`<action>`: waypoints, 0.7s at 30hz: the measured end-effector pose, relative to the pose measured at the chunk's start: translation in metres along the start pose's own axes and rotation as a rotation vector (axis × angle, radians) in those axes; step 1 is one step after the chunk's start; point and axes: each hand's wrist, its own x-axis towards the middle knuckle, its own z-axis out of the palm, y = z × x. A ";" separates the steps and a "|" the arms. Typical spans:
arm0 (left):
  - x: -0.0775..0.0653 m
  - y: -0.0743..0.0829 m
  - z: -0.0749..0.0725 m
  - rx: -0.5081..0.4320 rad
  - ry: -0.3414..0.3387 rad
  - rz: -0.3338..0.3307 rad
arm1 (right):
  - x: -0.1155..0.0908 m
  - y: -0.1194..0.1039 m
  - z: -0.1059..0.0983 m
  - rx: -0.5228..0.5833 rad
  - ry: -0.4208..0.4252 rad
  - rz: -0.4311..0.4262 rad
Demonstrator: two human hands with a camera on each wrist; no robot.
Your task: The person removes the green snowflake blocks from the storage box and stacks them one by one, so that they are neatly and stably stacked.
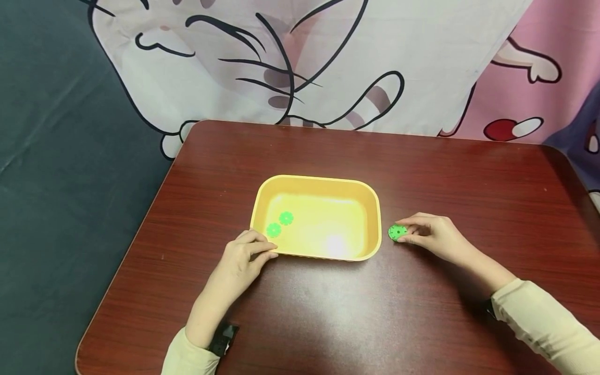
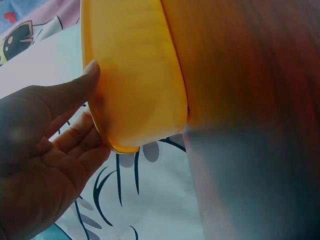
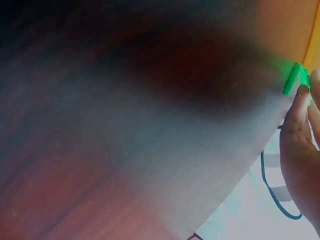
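A yellow plastic tray sits on the table, with two flat green notched discs lying at its left end. My left hand grips the tray's near left corner, fingers over the rim; in the left wrist view the thumb lies against the tray's outer wall. To the right of the tray, my right hand pinches a green notched disc between thumb and fingers. Two green edges show close together at its fingertips in the right wrist view, partly hidden by the fingers.
The dark red wooden table has rounded corners and extends around the tray. Behind its far edge hangs a white and pink cartoon cloth. Dark green fabric lies beyond the left edge.
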 end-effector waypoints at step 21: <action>-0.001 -0.001 0.000 0.009 0.000 0.000 | -0.002 0.008 0.003 -0.089 -0.030 -0.077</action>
